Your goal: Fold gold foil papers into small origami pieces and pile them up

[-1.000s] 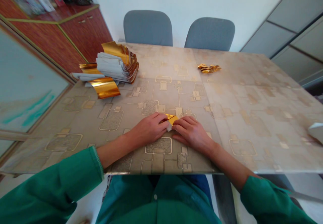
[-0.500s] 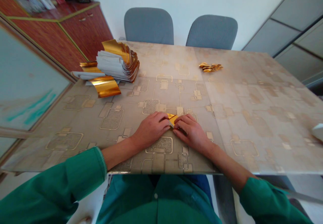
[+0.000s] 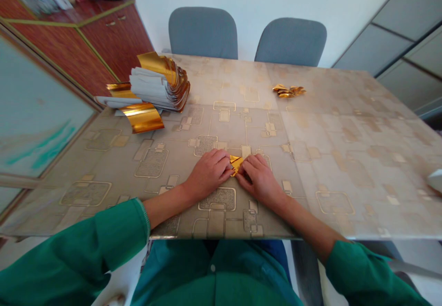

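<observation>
Far left: reddish wooden cabinet (image 3: pixel 110 43) beyond table (image 3: pixel 193 214). On table's left side, stack of gold-and-white paper (image 3: pixel 150 85), curled gold sheet (image 3: pixel 143 117) at its near side. Near front edge, left hand (image 3: pixel 209 172), fingers drawn in, holding left side of small gold paper piece (image 3: pixel 236 161). Piece lies between hands, diagonal line across it. Right hand (image 3: pixel 259 177), fingers narrow, pinching its right side. Farther back, to right: small cluster of folded gold pieces (image 3: pixel 288 91).

Soft light — pale sheen on tabletop (image 3: pixel 331 135) — frame edges stretched, blurred.
</observation>
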The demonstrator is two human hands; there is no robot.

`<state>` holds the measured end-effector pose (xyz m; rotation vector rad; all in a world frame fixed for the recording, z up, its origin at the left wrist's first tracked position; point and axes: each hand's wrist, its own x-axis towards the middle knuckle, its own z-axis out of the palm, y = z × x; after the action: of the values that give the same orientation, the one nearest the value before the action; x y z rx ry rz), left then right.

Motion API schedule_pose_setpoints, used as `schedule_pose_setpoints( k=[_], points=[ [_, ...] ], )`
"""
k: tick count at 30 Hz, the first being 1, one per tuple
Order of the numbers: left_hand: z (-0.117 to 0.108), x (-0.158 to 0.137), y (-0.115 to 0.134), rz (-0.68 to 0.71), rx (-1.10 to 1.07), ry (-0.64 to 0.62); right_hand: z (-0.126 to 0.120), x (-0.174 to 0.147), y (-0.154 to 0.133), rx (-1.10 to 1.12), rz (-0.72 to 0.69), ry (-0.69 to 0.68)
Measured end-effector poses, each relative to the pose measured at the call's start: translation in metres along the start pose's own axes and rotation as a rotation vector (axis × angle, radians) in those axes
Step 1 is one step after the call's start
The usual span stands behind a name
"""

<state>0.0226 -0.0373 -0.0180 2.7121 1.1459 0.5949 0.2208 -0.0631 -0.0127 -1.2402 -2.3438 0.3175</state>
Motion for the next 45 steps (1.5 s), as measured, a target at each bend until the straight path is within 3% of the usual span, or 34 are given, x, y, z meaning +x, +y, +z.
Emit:
schedule_pose_setpoints(
  k=[15, 23, 29, 31, 35, 38, 40, 45],
  points=[
    [-0.002, 0.003, -0.002, -0.05, -0.126, -0.03, 0.002, 0.002, 0.004, -0.023, 0.013, -0.098],
    [-0.001, 0.0, -0.003, 0.09, 0.032, 0.005, 0.003, 0.003, 0.005, -0.024, 0.023, -0.079],
    [0.001, -0.008, -0.004, 0.151, 0.036, 0.06, 0.004, 0.006, 0.003, -0.023, 0.037, -0.062],
    [0.003, -0.01, -0.006, 0.177, 0.02, 0.066, -0.002, 0.007, 0.006, 0.009, 0.001, -0.081],
    [0.002, -0.007, -0.014, 0.274, 0.03, 0.056, -0.025, 0.01, 0.021, 0.107, -0.201, -0.185],
    [-0.004, 0.0, -0.024, 0.378, 0.035, 0.014, -0.04, 0.014, 0.037, 0.081, -0.257, -0.072],
    [-0.01, 0.006, -0.031, 0.455, 0.021, -0.026, -0.042, 0.018, 0.043, 0.063, -0.303, -0.066],
    [-0.021, 0.019, -0.042, 0.595, -0.003, -0.102, -0.031, 0.024, 0.042, 0.09, -0.401, -0.204]
  ],
)
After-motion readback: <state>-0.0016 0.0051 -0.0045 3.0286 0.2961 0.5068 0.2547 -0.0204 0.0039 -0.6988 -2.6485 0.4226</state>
